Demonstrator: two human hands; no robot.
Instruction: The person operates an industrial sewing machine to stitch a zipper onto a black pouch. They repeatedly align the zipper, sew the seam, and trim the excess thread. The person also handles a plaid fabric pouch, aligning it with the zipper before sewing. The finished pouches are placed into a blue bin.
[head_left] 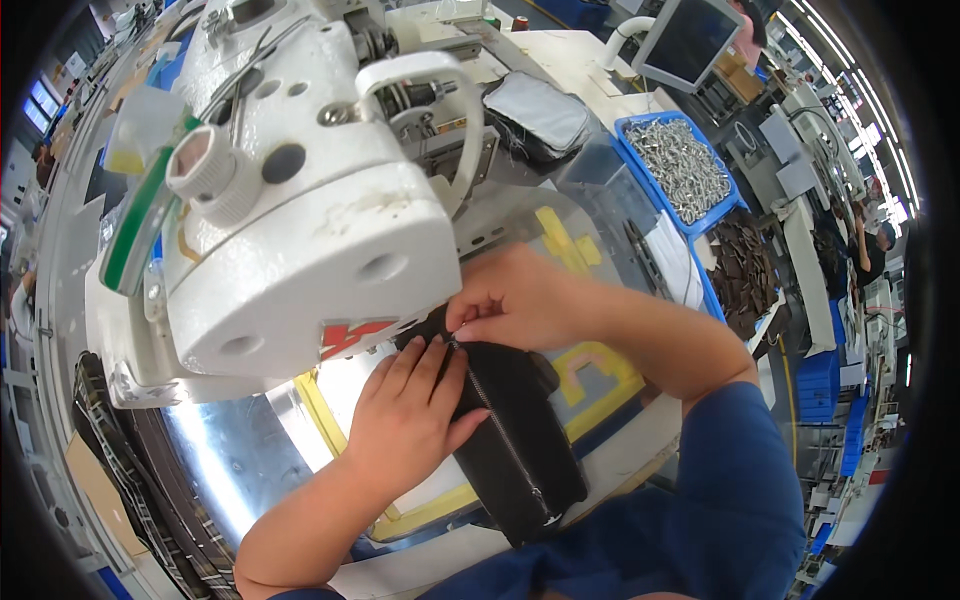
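A black fabric piece [535, 425] with a metal zipper [505, 430] along its length lies under the white sewing machine's head [320, 260] and reaches back toward my body. My left hand [405, 410] rests flat on its left side, fingers stretched out and thumb near the zipper. At the far end of the zipper, close by the machine head, my right hand [520, 300] is closed in a pinch. What sits between its fingertips is too small to make out. The machine head hides the far end of the fabric.
Right of the machine, a blue tray [735, 195] holds many metal zipper sliders [680, 165]; beside it lies a pile of brown pieces [742, 265]. Tweezers [645, 255] lie near a white cloth. Yellow tape [600, 385] marks the work plate. Plaid fabric [130, 460] hangs at left.
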